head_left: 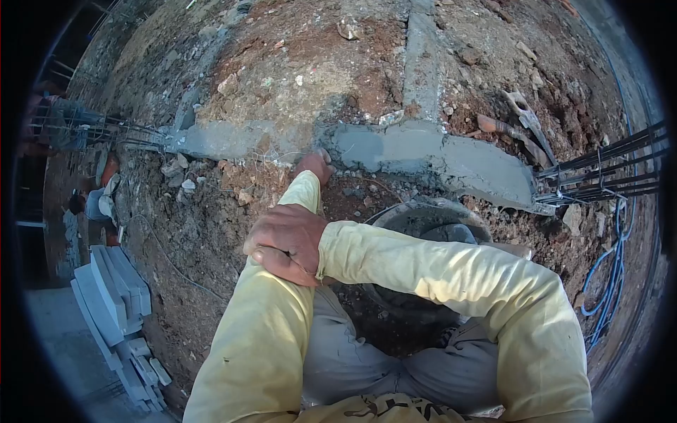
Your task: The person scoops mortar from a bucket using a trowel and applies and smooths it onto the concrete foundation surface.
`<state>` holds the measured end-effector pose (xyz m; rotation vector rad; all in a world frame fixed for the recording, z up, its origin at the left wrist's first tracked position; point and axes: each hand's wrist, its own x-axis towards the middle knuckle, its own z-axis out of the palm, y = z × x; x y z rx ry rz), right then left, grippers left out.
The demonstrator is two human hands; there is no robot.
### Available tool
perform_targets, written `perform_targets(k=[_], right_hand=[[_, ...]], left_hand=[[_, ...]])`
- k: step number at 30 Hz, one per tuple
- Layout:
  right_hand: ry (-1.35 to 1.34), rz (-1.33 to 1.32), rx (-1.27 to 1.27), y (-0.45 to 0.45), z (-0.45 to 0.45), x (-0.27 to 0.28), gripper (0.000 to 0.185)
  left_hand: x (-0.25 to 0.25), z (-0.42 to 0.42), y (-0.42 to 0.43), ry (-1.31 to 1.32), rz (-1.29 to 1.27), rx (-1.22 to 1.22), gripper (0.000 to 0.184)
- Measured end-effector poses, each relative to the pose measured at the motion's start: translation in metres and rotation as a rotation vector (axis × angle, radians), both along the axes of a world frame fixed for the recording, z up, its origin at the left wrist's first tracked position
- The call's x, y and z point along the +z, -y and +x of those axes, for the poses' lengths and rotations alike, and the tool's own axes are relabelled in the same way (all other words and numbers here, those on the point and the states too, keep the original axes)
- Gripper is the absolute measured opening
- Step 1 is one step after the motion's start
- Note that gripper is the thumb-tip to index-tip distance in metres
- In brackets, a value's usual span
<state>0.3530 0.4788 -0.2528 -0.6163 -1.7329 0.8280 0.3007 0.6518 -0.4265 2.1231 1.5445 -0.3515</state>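
My left hand (314,168) reaches forward to the near edge of a low concrete beam (384,146). Its fingers are curled, and what they hold, if anything, is hidden. Thin wire or string (271,155) lies beside it on the beam. My right hand (288,243) crosses over and is wrapped round my left sleeve (264,314) at the forearm. The beam's surface looks wet and smooth right of my left hand, rougher farther right. A round bucket (469,215) stands before my knees, partly covered by my right arm, with something grey inside.
Steel rebar (606,169) sticks out at the beam's right end, with blue hose (606,296) below it. A wooden-handled tool (511,134) lies behind the beam. Grey slabs (113,292) are stacked at left, near another person (99,204). Rebar (92,127) also stands at far left.
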Motion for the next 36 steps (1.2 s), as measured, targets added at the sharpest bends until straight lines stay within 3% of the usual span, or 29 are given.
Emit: perform_targets(k=[8, 21, 24, 27, 30, 33, 36], right_hand=[[-0.007, 0.024, -0.113, -0.001, -0.001, -0.001, 0.010], [0.054, -0.002, -0.058, 0.002, 0.003, 0.004, 0.014], [0.097, -0.017, 0.008, 0.003, 0.004, 0.007, 0.023], [0.103, -0.024, 0.018, 0.004, 0.003, 0.010, 0.022], [0.104, -0.020, 0.003, 0.005, 0.005, 0.012, 0.021], [0.083, 0.004, -0.035, 0.005, 0.006, 0.011, 0.018], [0.082, 0.008, -0.087, 0.005, 0.010, 0.009, 0.014]], left_hand=[[-0.010, 0.011, 0.002, -0.024, -0.022, 0.073, 0.039], [-0.018, 0.013, -0.007, 0.006, -0.010, 0.154, 0.043], [-0.033, 0.008, -0.010, 0.082, 0.130, 0.176, 0.031], [0.014, 0.010, 0.004, 0.078, 0.068, -0.019, 0.038], [0.003, 0.012, 0.002, 0.236, 0.156, -0.017, 0.039], [0.025, 0.028, 0.010, 0.179, 0.164, -0.023, 0.042], [0.014, 0.036, 0.010, 0.136, 0.173, -0.090, 0.049]])
